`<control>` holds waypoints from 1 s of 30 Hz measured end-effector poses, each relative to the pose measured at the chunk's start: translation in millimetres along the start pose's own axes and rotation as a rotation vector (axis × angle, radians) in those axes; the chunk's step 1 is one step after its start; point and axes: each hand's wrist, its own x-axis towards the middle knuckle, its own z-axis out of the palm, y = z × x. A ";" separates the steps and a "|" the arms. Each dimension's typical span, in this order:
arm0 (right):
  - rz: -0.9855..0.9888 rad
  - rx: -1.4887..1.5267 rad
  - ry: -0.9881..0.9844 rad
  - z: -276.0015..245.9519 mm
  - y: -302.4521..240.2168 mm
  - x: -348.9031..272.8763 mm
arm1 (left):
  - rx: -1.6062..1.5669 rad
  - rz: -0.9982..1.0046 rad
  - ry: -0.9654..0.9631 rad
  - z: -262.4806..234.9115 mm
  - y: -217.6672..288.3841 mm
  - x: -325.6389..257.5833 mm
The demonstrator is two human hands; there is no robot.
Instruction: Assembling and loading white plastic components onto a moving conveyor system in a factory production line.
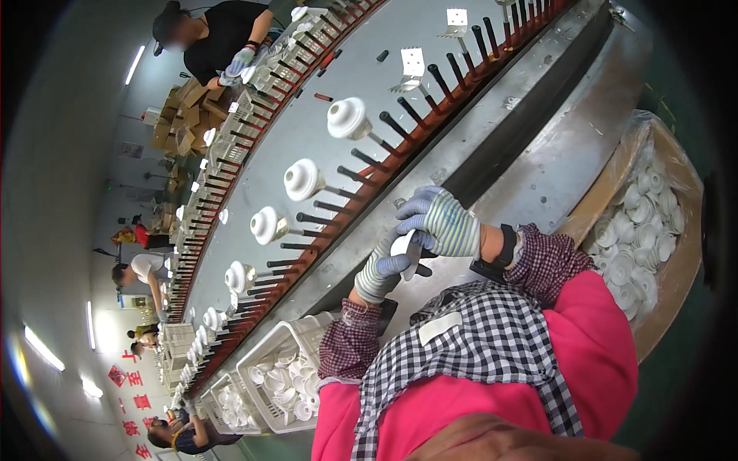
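Note:
My left hand (378,270), in a striped knit glove with grey-blue fingertips, grips a small white round part (403,243) that looks like a shallow cup or disc. My right hand (444,223), gloved the same way, has its fingers closed about the upper side of that part. Both hands are close together over the metal ledge in front of me. A short dark piece (423,270) shows just below the white part; whether it joins it I cannot tell. Beyond my hands, stepped white round parts (301,180) sit on rods along a curved line.
Black-tipped rods (314,218) line the conveyor edge; some carry bent metal plates (412,67). At right stands a lined cardboard box (667,307) of white discs. A white crate (254,384) of similar parts is at lower left. Several people work along the far side.

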 end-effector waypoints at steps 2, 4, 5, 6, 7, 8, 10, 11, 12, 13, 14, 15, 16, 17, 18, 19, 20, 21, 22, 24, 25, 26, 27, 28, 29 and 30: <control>-0.051 0.013 -0.005 -10.5 8.3 13.1 | 0.018 -0.030 0.051 10.2 20.1 6.6; -0.110 0.098 -0.008 -22.4 17.4 29.3 | 0.129 0.030 0.032 20.2 42.3 13.1; -0.222 0.098 0.097 -34.0 28.4 40.7 | 0.115 0.026 0.061 26.0 54.8 17.4; -0.229 0.189 0.094 -46.0 40.6 50.2 | 0.090 0.028 0.135 30.9 68.0 12.9; -0.155 0.194 0.228 -60.6 57.2 60.7 | 0.095 0.109 0.146 32.1 85.8 13.6; -0.006 0.350 0.385 -73.4 75.4 70.3 | 0.077 0.186 0.146 33.1 103.8 15.9; 0.250 0.358 0.626 -94.9 118.3 88.1 | 0.163 0.338 0.156 34.1 139.5 23.5; 0.224 0.280 0.584 -100.6 142.1 99.7 | 0.227 0.409 0.143 34.7 153.6 33.8; 0.264 0.274 0.561 -98.5 162.3 109.6 | 0.290 0.467 0.134 36.0 167.4 47.5; 0.288 0.108 0.475 -90.2 179.7 119.4 | 0.348 0.490 0.099 35.9 181.5 64.6; 0.308 -0.060 0.386 -82.2 194.0 122.6 | 0.403 0.509 0.065 35.5 196.2 82.8; 0.255 -0.138 0.293 -75.9 206.6 120.8 | 0.489 0.491 0.062 34.5 209.4 101.5; 0.265 -0.137 0.301 -70.4 218.2 119.9 | 0.546 0.495 0.023 32.4 220.8 122.9; 0.101 0.019 0.386 -63.9 228.3 118.9 | 0.647 0.475 0.068 28.4 231.6 146.2; -0.065 0.203 0.512 -57.4 233.6 120.3 | 0.703 0.506 0.041 23.6 242.2 169.7; -0.073 0.268 0.504 -53.2 238.5 114.8 | 0.765 0.438 0.070 18.2 247.4 196.8; -0.060 0.256 0.451 -48.9 239.7 113.8 | 0.803 0.387 0.066 11.4 253.5 216.2; -0.041 0.492 0.442 -46.9 240.1 111.7 | 0.774 0.356 0.082 4.0 253.5 232.7; -0.053 0.725 0.418 -45.4 241.4 109.7 | 0.746 0.319 0.095 -4.4 254.8 249.4; 0.007 0.656 0.327 -45.2 238.6 108.3 | 0.685 0.223 0.036 -23.1 261.9 268.8; -0.045 0.740 0.319 -45.3 233.6 110.8 | 0.674 0.196 0.016 -30.5 261.6 275.3; -0.044 0.809 0.316 -44.4 233.5 110.0 | 0.671 0.168 -0.008 -37.4 256.0 284.7; -0.043 0.866 0.286 -43.4 229.0 112.5 | 0.627 0.121 -0.063 -44.8 256.1 285.2; -0.034 0.854 0.261 -41.1 226.9 113.5 | 0.631 0.126 -0.028 -51.7 253.2 285.8; 0.020 0.954 0.211 -38.7 224.2 114.9 | 0.636 0.057 -0.039 -58.1 250.6 284.4; 0.073 1.035 0.151 -34.8 220.3 117.9 | 0.640 -0.010 -0.050 -64.3 250.3 279.1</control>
